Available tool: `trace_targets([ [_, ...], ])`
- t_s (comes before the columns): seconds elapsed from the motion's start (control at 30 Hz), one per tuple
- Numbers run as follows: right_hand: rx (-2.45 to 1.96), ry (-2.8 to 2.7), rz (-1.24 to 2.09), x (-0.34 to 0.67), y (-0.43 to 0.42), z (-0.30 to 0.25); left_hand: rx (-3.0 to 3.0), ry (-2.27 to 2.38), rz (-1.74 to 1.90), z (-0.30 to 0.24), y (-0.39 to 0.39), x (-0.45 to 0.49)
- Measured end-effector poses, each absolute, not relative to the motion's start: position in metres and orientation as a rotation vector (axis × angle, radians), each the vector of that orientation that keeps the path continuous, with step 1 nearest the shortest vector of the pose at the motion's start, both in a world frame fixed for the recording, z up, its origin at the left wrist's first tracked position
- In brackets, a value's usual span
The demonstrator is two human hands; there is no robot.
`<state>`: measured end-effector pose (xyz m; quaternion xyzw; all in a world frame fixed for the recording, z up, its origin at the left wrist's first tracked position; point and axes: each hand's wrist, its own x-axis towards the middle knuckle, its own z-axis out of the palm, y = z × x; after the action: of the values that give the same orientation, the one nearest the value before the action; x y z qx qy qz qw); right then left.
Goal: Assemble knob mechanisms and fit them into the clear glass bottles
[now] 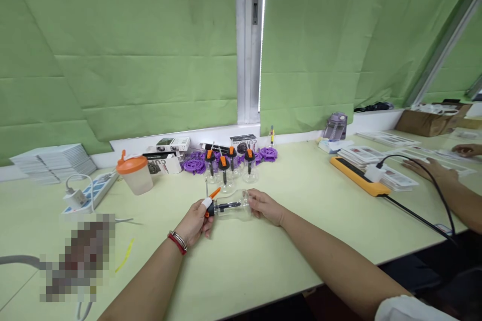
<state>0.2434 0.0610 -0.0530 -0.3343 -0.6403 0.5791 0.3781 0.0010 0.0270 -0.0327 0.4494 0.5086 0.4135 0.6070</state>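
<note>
A clear bottle [239, 212] with a black-and-orange pump-like top lies sideways between my hands, just above the table. A dark tube runs along its inside. My left hand [196, 220] is closed around the top end, its thumb wrapped in something white, next to an orange lever. At the base end, the fingers of my right hand [264, 205] grip the clear wall. Just beyond stand several similar clear bottles [225, 183] with black-and-orange tops. Purple openwork plastic pieces [195, 166] lie behind them.
Small printed boxes [169, 164] and an orange-lidded shaker cup [134, 175] stand at the left, near a power strip [100, 191]. To the right are a yellow power strip [354, 175], paper stacks [359, 155] and another person's hand [433, 169]. Green sheets [150, 50] cover the wall behind.
</note>
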Motion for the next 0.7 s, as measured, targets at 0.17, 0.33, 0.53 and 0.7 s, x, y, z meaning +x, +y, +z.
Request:
trace_targets([
  [0.17, -0.724, -1.589, 1.552, 0.247, 0.0616, -0.0542, 1.032, 1.184, 0.967, -0.0338, 0.0275, 0.0002],
  [0.33, -0.859, -1.582, 1.551, 0.243, 0.0622, -0.0538, 1.027, 1.194, 0.96, -0.0344, 0.0284, -0.0003],
  [0.53, -0.962, -1.669, 1.418, 0.2399, 0.0593, -0.0495, 1.03, 1.19, 0.963, -0.0359, 0.0297, 0.0002],
  [0.7, -0.989, -1.698, 1.384, 0.2376, 0.0634, -0.053, 1.032, 1.198, 0.954, -0.0357, 0.0298, 0.0012],
])
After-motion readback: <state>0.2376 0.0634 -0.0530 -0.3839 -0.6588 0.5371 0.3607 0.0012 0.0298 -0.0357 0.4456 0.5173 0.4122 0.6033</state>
